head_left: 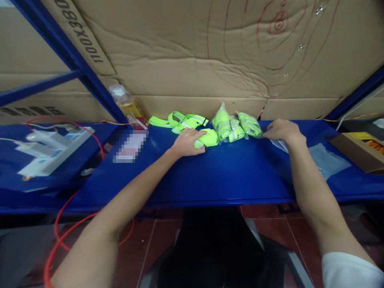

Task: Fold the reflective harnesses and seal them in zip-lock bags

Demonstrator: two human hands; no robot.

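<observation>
My left hand is closed around a folded bundle of neon yellow-green reflective strap, low over the blue table. Behind it, a loose reflective strap of the same colour lies spread out. To the right of the held bundle sit packed straps in a clear bag and another bagged strap bundle. My right hand is down at the table beside these, its fingers bent together. A thin whitish plastic piece shows under it; what the fingertips grip is hidden.
Clear plastic bags lie right of my right forearm, before an open cardboard box. At the left are a bottle, a blurred-out card, a white power strip and a red cable. A cardboard wall stands behind.
</observation>
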